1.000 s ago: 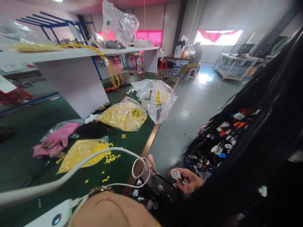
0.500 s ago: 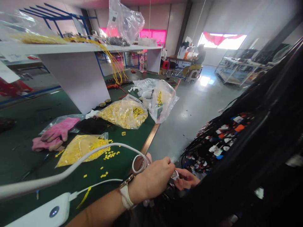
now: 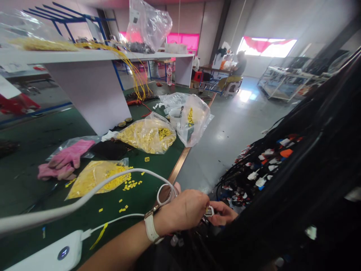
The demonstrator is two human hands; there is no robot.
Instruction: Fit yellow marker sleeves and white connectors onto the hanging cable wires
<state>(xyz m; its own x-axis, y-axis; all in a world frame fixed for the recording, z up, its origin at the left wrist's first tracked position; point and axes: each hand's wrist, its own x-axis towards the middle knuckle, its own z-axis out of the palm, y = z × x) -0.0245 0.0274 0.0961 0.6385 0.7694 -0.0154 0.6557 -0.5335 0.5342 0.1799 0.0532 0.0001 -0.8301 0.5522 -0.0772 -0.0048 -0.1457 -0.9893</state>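
A white plug connector (image 3: 209, 211) with dark cavities in its face sits between the fingertips of my right hand (image 3: 223, 213). My left hand (image 3: 183, 210), with a watch on a white strap (image 3: 151, 228), is closed right against the connector's left side. What its fingertips pinch is hidden behind the back of the hand; a trace of yellow shows at the connector's edge. Beside my hands hangs a thick bundle of black cables (image 3: 282, 180), many ending in white, orange and blue connectors. Small yellow tags (image 3: 131, 184) lie scattered on the green bench.
Bags of yellow pieces (image 3: 141, 131) lie along the green bench (image 3: 158, 169), with pink gloves (image 3: 72, 154) at left. A white cable (image 3: 84, 201) arches across the front above a white power bank (image 3: 53, 254). A person (image 3: 239, 66) sits far back.
My left hand has turned slightly, its fingers curling in closer to the connector. The connector's dark face is now turned more toward me. My right hand stays nearly in place.
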